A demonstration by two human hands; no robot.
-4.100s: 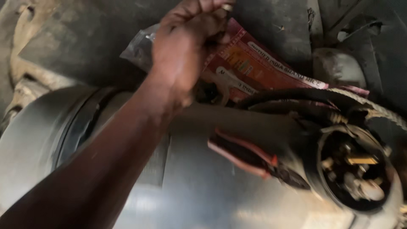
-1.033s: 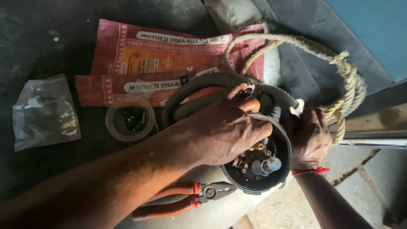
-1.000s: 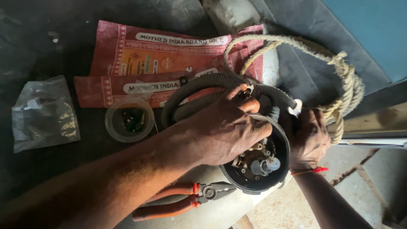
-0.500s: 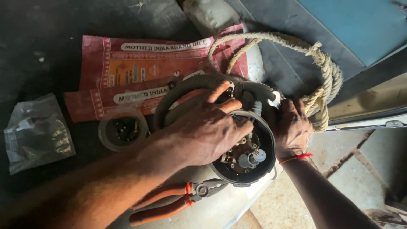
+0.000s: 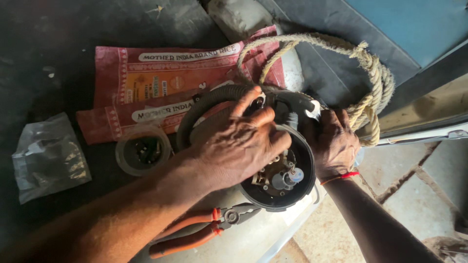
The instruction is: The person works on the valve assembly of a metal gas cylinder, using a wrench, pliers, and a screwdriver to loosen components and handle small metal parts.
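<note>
My left hand (image 5: 239,146) and right hand (image 5: 331,141) both grip the open motor end (image 5: 280,178) at frame centre — terminals bare, cover not yet fitted; pliers (image 5: 204,229) lie below, untouched.

Dark floor (image 5: 58,53) bears red sack (image 5: 161,83), plastic bag (image 5: 48,158).

- Round black housing (image 5: 280,187): your left hand (image 5: 239,146) covers its upper-left rim, your right hand (image 5: 334,141) its right edge; only the lower opening stays reachable.
- Coiled rope (image 5: 370,83): blocks your approach from upper right.
- Orange-handled pliers (image 5: 200,229): lie just below the housing.
- Small round cap (image 5: 143,153) and plastic bag (image 5: 48,163): occupy your left side.
</note>
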